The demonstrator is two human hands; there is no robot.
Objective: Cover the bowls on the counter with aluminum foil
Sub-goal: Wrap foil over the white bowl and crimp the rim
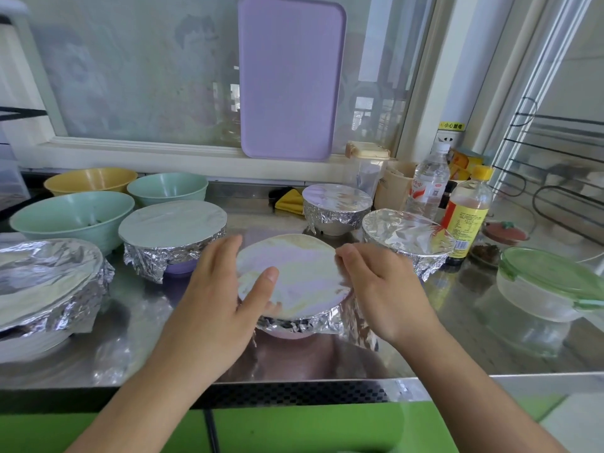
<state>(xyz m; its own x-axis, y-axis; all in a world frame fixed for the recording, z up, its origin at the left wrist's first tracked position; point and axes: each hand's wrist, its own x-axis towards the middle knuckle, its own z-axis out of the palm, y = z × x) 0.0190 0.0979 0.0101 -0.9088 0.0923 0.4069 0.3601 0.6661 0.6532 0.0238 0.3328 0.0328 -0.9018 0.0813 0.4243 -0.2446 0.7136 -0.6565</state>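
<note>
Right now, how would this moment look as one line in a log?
step: press foil onto centre bowl | left hand: on foil, left rim | right hand: on foil, right rim | uncovered: three bowls, back left

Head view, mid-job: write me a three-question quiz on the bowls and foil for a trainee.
1. True or false: the yellow bowl at the back already wears foil.
2. How many bowls on the counter are covered with foil? A) three B) five C) seven
3. Fill in: both hands, left hand and right hand, rest on the foil of the ___ bowl.

Key: 1 false, it is uncovered. 2 B, five: big left bowl, second purple bowl, the one under the hands, back metal bowl, right bowl. 3 purple.
</note>
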